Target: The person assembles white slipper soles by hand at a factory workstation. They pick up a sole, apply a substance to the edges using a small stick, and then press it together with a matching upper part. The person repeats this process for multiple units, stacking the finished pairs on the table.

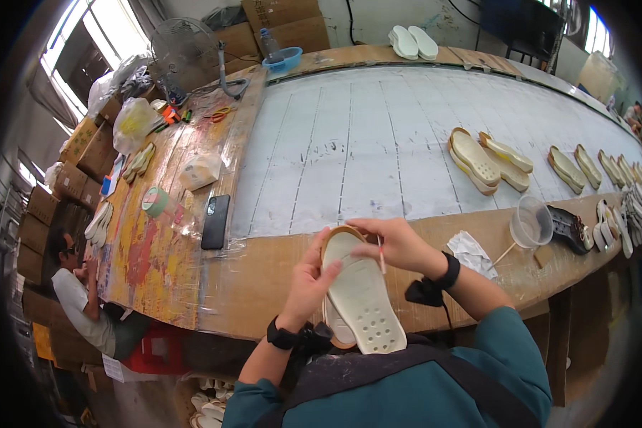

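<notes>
A cream shoe sole with a brown rim and round holes at its lower end is held upright in front of my body. My left hand wraps its left edge, thumb over the cream face. My right hand closes on the upper right edge, its thumb on the face. A thin whitish stick with a reddish part shows beneath the right fingers; its kind is unclear. Behind the first sole, partly hidden, is a second sole piece. Both wrists wear black bands with small devices.
Right of my hands lie crumpled white paper, a clear plastic cup and a dark shoe part. Pairs of soles line the white work surface. A black phone and a jar lie left. A seated person is at the far left.
</notes>
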Tool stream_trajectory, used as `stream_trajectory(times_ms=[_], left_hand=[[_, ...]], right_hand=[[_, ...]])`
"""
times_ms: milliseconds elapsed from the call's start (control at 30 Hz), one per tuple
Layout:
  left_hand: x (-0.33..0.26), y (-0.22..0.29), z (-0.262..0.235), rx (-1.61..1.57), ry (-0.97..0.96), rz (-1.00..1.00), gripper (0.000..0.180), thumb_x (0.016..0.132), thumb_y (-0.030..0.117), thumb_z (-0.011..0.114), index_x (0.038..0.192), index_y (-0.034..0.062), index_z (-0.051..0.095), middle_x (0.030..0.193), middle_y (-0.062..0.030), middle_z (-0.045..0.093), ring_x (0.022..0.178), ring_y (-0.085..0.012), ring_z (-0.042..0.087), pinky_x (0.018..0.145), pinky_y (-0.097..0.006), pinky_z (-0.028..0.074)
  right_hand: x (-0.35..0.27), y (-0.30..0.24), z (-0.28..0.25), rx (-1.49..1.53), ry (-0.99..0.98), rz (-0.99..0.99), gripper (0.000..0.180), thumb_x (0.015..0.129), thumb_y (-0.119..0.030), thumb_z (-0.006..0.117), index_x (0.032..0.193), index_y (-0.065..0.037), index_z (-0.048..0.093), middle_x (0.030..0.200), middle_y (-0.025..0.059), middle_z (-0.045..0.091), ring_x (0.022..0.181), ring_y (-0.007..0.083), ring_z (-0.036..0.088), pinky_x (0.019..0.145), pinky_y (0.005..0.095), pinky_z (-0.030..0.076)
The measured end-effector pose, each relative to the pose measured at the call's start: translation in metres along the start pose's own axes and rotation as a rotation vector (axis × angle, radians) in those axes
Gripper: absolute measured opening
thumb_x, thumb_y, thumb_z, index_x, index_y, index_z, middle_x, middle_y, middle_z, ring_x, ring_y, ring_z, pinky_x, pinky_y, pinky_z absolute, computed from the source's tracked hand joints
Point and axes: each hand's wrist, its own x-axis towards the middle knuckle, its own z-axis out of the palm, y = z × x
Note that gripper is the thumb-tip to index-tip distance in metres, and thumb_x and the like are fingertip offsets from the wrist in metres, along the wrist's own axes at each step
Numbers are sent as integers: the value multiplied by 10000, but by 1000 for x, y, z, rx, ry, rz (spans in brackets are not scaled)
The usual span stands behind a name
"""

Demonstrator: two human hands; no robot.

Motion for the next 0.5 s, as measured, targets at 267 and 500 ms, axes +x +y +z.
stream_trajectory(times_ms=[267, 500], left_hand=[[4, 24, -20, -33, 69, -178, 390, 873, 154, 481, 1242, 45, 416, 897, -27, 591, 648, -41, 555, 531, -184, 471], [18, 57, -38, 576, 140, 389, 419, 898, 243, 432, 1235, -5, 405, 1170, -136, 499, 1025, -162, 504, 867, -282, 401]], right_hand=[[-1, 15, 0, 356, -112, 141, 386, 838, -209, 557, 1169, -23, 489, 887, 51, 603, 784, 77, 552, 657, 212, 462], [-61, 17, 26, 562, -247, 476, 332, 896, -273, 432, 1086, -20, 532, 934, 41, 582, 786, 78, 524, 680, 218, 434]])
